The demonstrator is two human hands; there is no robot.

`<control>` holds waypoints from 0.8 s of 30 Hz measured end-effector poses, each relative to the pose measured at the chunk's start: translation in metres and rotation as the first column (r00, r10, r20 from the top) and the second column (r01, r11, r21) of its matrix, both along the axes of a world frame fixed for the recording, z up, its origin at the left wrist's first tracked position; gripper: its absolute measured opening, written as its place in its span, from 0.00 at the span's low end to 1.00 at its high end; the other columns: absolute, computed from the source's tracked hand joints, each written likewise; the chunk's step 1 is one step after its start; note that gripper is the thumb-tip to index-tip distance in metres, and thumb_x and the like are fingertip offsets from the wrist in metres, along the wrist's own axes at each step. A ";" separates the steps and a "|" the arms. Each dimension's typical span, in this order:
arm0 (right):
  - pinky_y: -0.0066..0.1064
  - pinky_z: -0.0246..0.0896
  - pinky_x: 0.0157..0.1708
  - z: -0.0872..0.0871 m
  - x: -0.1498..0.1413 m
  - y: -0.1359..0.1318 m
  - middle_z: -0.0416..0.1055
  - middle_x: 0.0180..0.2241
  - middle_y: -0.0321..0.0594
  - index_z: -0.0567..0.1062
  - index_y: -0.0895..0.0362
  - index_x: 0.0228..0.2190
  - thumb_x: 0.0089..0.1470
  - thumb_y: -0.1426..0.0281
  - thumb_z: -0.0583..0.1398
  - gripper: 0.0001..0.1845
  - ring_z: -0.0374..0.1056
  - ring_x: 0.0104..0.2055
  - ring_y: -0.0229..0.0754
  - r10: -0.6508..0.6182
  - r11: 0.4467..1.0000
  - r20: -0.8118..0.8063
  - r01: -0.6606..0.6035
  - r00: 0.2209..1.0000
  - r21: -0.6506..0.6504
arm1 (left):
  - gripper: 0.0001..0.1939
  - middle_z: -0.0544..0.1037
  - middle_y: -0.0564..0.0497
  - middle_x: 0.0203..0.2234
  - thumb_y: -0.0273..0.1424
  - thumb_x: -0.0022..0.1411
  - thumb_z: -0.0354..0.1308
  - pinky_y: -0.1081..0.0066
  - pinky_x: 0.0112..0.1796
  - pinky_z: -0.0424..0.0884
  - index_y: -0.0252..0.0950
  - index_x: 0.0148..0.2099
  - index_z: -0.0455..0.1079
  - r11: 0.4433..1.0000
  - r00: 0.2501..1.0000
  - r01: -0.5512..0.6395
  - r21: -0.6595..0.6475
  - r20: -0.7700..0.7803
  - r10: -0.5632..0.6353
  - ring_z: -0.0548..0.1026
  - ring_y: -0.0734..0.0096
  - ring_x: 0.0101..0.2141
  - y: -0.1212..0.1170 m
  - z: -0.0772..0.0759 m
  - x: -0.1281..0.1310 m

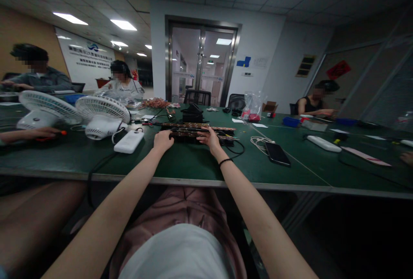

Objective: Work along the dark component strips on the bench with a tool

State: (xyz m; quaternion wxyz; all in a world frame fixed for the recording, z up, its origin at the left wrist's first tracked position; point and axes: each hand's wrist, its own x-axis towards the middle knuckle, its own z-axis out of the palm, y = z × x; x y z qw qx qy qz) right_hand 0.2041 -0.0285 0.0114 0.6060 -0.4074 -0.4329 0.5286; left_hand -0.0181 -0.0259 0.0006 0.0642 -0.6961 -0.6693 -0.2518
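On the green table in front of me lies a row of long, thin dark strips (187, 132) with copper-coloured edges; I cannot make out their exact kind. My left hand (163, 141) is closed at their left end, its fingertips partly hidden. Over the right part of the strips rests my right hand (211, 142), fingers stretched to the left and apart, thumb raised. A black cable (240, 152) curls on the table just right of that hand. Directly behind the strips stands a black box-like object (192, 114).
Left of my hands are a white power bank (129, 141) and two white fans (102, 113). A black phone (277, 153) and a coiled white cable (258, 143) lie right. A neighbour's hand (43, 133) is at far left. Further people sit around the table.
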 end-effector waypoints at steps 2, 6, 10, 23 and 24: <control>0.23 0.64 0.22 0.001 0.000 -0.001 0.81 0.34 0.43 0.74 0.57 0.44 0.69 0.62 0.45 0.20 0.74 0.23 0.37 0.020 1.000 -0.034 -0.020 0.999 -0.011 | 0.22 0.79 0.43 0.53 0.28 0.63 0.55 0.62 0.56 0.69 0.35 0.58 0.74 1.000 1.000 0.001 0.006 -0.001 -0.001 0.75 0.55 0.54 0.000 0.000 0.000; 0.23 0.64 0.22 0.002 0.000 -0.002 0.81 0.35 0.43 0.74 0.58 0.44 0.69 0.62 0.45 0.20 0.74 0.23 0.36 0.020 0.999 -0.033 -0.021 0.999 -0.040 | 0.21 0.79 0.42 0.52 0.28 0.63 0.56 0.61 0.56 0.70 0.34 0.57 0.74 1.000 1.000 0.009 0.012 0.010 -0.009 0.76 0.54 0.54 -0.001 0.000 0.000; 0.23 0.64 0.23 0.000 0.000 -0.001 0.81 0.35 0.43 0.74 0.57 0.45 0.69 0.60 0.47 0.20 0.74 0.23 0.36 0.009 0.999 -0.012 -0.010 1.000 -0.040 | 0.21 0.79 0.42 0.52 0.28 0.62 0.56 0.62 0.56 0.69 0.34 0.57 0.75 1.000 1.000 0.004 0.007 0.014 -0.004 0.75 0.54 0.54 -0.001 0.001 0.001; 0.23 0.65 0.22 0.001 0.000 -0.001 0.81 0.35 0.43 0.74 0.57 0.45 0.69 0.62 0.46 0.20 0.74 0.23 0.36 0.013 0.999 -0.030 -0.015 0.999 -0.044 | 0.21 0.79 0.42 0.53 0.28 0.62 0.56 0.60 0.56 0.69 0.35 0.57 0.75 1.000 1.000 0.009 -0.002 0.021 -0.009 0.76 0.54 0.53 0.000 0.002 -0.001; 0.23 0.65 0.22 0.001 0.000 -0.001 0.81 0.35 0.43 0.74 0.57 0.45 0.69 0.61 0.46 0.20 0.74 0.23 0.36 0.015 0.999 -0.028 -0.016 1.000 -0.043 | 0.21 0.79 0.42 0.53 0.28 0.62 0.55 0.60 0.56 0.69 0.34 0.57 0.74 1.000 1.000 0.007 -0.004 0.019 -0.007 0.75 0.54 0.54 0.000 0.002 0.000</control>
